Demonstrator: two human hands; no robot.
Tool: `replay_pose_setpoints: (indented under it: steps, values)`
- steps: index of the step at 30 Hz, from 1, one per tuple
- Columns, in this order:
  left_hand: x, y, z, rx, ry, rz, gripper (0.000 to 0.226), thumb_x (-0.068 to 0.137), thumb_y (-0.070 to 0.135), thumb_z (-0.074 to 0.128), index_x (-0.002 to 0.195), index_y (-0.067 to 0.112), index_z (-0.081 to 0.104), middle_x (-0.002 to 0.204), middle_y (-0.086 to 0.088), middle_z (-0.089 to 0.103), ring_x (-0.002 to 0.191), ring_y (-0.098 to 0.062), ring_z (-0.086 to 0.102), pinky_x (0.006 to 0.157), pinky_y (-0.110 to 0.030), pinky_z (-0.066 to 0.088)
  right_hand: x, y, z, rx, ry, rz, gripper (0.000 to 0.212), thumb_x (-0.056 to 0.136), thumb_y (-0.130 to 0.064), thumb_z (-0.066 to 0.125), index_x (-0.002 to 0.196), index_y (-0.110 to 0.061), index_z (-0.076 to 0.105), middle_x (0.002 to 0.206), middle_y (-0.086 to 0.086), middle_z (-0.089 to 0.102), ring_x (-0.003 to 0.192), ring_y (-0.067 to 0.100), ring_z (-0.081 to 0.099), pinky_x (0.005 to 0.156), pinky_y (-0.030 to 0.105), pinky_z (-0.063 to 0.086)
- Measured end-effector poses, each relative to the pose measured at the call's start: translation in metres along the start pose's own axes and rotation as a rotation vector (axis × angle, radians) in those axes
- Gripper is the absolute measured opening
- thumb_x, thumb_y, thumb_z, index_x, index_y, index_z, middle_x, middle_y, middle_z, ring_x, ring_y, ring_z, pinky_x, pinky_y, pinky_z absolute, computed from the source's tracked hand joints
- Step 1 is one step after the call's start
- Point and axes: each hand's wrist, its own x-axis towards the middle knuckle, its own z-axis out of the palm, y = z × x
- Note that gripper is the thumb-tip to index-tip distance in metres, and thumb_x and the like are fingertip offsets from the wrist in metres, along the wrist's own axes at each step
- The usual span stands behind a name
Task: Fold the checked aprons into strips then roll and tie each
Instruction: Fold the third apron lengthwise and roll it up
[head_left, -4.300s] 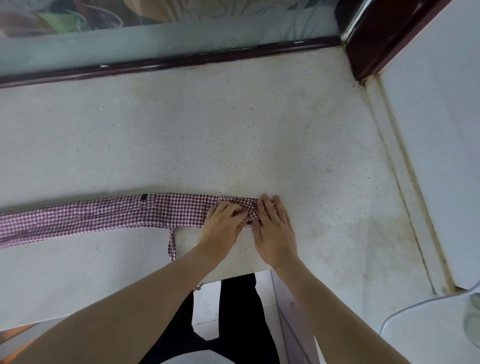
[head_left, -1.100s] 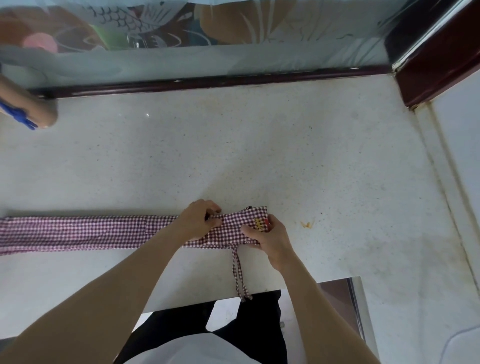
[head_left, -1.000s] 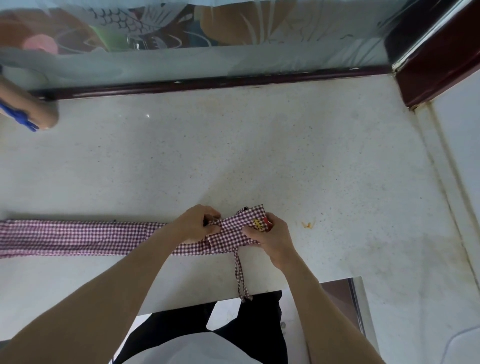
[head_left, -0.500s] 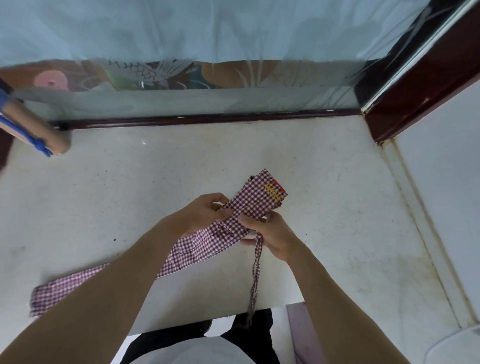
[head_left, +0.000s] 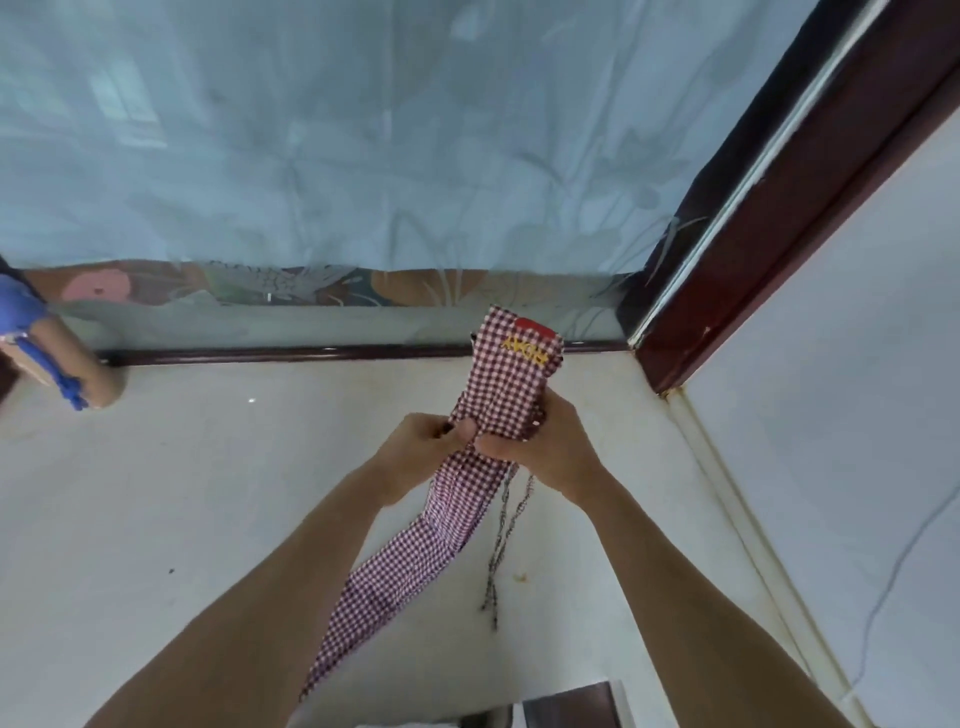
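You have the folded apron (head_left: 506, 382) off the counter (head_left: 182, 493) now, left hand (head_left: 423, 441) and right hand (head_left: 548, 447) both clamped on it, labelled end at twelve o'clock, tail trailing toward seven; rolling looks next.

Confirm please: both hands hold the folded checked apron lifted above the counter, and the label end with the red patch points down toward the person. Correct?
Not quite. The head view shows both hands, left and right, holding the checked apron, but the red patch end points up, away from the person.

apron strip (head_left: 457, 499) above counter (head_left: 182, 519); tie cord (head_left: 501, 540) right
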Motion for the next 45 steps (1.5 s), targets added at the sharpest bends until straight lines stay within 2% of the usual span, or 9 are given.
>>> replay_pose_setpoints:
  steps: [8,14,20,26,31,34,37,43,45]
  values:
    - [-0.004,0.042,0.025,-0.090,-0.122,-0.091,0.087,0.068,0.076,0.053,0.122,0.007,0.063,0.121,-0.008,0.068,0.110,-0.026,0.064,0.103,-0.044,0.048,-0.001,-0.016,-0.039,-0.088,0.265,-0.247,0.034,0.069,-0.021,0.087,0.098,-0.019,0.070,0.092,-0.012,0.072,0.085,0.002,0.069,0.072,0.025,0.059]
    - [-0.013,0.078,0.026,-0.418,-0.222,-0.037,0.029,0.100,0.030,0.044,0.113,0.008,0.058,0.094,-0.008,0.068,0.090,-0.023,0.062,0.078,-0.031,0.054,0.000,-0.023,-0.067,-0.426,0.361,-0.819,0.026,0.075,-0.005,0.082,0.100,-0.008,0.075,0.102,0.003,0.073,0.094,0.014,0.064,0.087,0.029,0.053]
    - [0.001,0.087,0.017,-0.463,-0.467,-0.001,0.080,0.076,0.072,0.055,0.133,0.015,0.050,0.127,-0.011,0.065,0.118,-0.034,0.060,0.095,-0.049,0.050,0.005,-0.023,-0.093,-0.664,0.299,-1.076,0.017,0.082,-0.014,0.071,0.094,-0.003,0.076,0.109,0.009,0.065,0.104,0.023,0.054,0.099,0.025,0.038]
    - [0.004,0.089,0.023,-0.448,-0.433,0.035,0.063,0.074,0.024,0.076,0.130,0.010,0.052,0.119,-0.013,0.068,0.107,-0.031,0.065,0.091,-0.045,0.053,0.003,-0.021,-0.103,-0.666,0.227,-0.994,0.037,0.089,-0.004,0.050,0.116,-0.012,0.074,0.126,0.010,0.058,0.117,0.027,0.052,0.102,0.033,0.046]
    - [0.008,0.078,0.018,-0.564,-0.297,0.055,0.057,0.079,0.011,0.072,0.132,0.011,0.051,0.122,-0.013,0.066,0.109,-0.033,0.065,0.087,-0.044,0.054,-0.003,-0.018,-0.116,-0.305,0.190,-0.477,0.052,0.078,0.021,0.058,0.112,-0.016,0.072,0.116,0.001,0.065,0.104,0.018,0.067,0.080,0.036,0.060]
    - [0.007,0.074,0.015,-0.606,-0.195,0.113,0.060,0.077,0.008,0.073,0.132,0.019,0.054,0.124,-0.011,0.065,0.110,-0.031,0.064,0.088,-0.045,0.054,-0.003,-0.008,-0.134,-0.284,0.000,-0.119,0.034,0.085,0.007,0.067,0.108,-0.019,0.068,0.103,0.000,0.069,0.086,0.017,0.073,0.058,0.040,0.061]
    - [0.006,0.079,0.012,-0.589,-0.147,0.175,0.068,0.074,0.003,0.076,0.135,0.022,0.051,0.127,-0.011,0.063,0.112,-0.031,0.063,0.086,-0.045,0.054,-0.005,0.002,-0.144,-0.365,-0.183,0.066,0.043,0.084,-0.005,0.074,0.120,-0.024,0.061,0.114,-0.005,0.063,0.084,0.014,0.069,0.065,0.029,0.060]
    - [0.005,0.096,0.016,-0.425,-0.212,0.300,0.069,0.075,-0.005,0.073,0.133,0.023,0.050,0.125,-0.008,0.061,0.114,-0.030,0.061,0.092,-0.045,0.053,-0.009,-0.026,-0.111,0.008,-0.170,0.043,0.072,0.076,-0.079,0.055,0.132,-0.034,0.055,0.128,-0.013,0.061,0.114,0.006,0.057,0.092,0.027,0.045]
    - [0.003,0.099,0.022,-0.378,-0.252,0.336,0.068,0.076,-0.010,0.070,0.133,0.021,0.050,0.123,-0.007,0.062,0.112,-0.028,0.062,0.089,-0.041,0.054,-0.010,-0.031,-0.094,0.060,-0.170,-0.048,0.058,0.077,-0.073,0.061,0.123,-0.040,0.057,0.125,-0.013,0.064,0.116,0.007,0.059,0.099,0.030,0.048]
